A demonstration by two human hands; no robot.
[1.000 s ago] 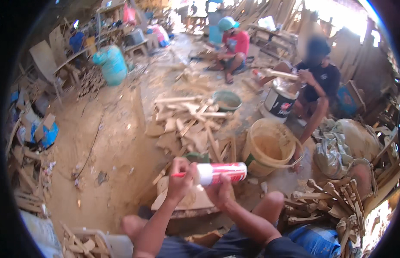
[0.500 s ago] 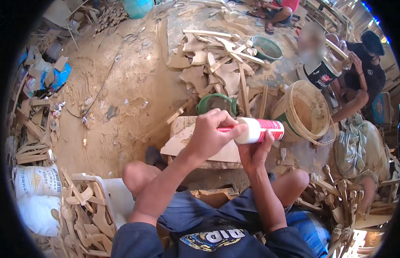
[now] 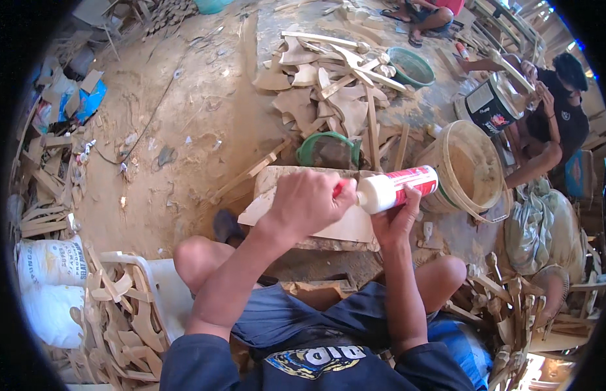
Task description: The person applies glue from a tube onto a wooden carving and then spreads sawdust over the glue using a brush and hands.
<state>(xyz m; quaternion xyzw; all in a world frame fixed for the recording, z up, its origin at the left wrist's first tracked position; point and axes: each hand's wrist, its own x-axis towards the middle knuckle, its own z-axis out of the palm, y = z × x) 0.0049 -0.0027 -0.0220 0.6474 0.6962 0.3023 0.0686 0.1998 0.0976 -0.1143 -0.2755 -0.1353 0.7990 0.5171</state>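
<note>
My right hand [image 3: 395, 225] is wrapped round a white glue bottle [image 3: 379, 194] with a red label, from below. The bottle lies tilted almost on its side, its narrow tip toward my left hand. Closed at that tip, my left hand [image 3: 306, 202] pinches a small red piece [image 3: 338, 189]. Its fingers hide most of the piece, so its kind cannot be made out. Under both hands, a flat pale wooden board [image 3: 345, 225] rests on a low wooden block [image 3: 277, 179] in front of my knees.
Beyond the block sit a green basket [image 3: 307, 151] and a heap of cut wooden pieces [image 3: 303, 107]. A large cream bucket [image 3: 440, 163] stands at the right, near a black-and-white bucket [image 3: 488, 104] and a person in dark clothes [image 3: 567, 120]. More wood parts [image 3: 136, 326] fill a white container at left.
My left hand has turned so its knuckles face up, and the red piece now shows only at its end. The bottle has tilted slightly, its tip lower. The view has shifted a little.
</note>
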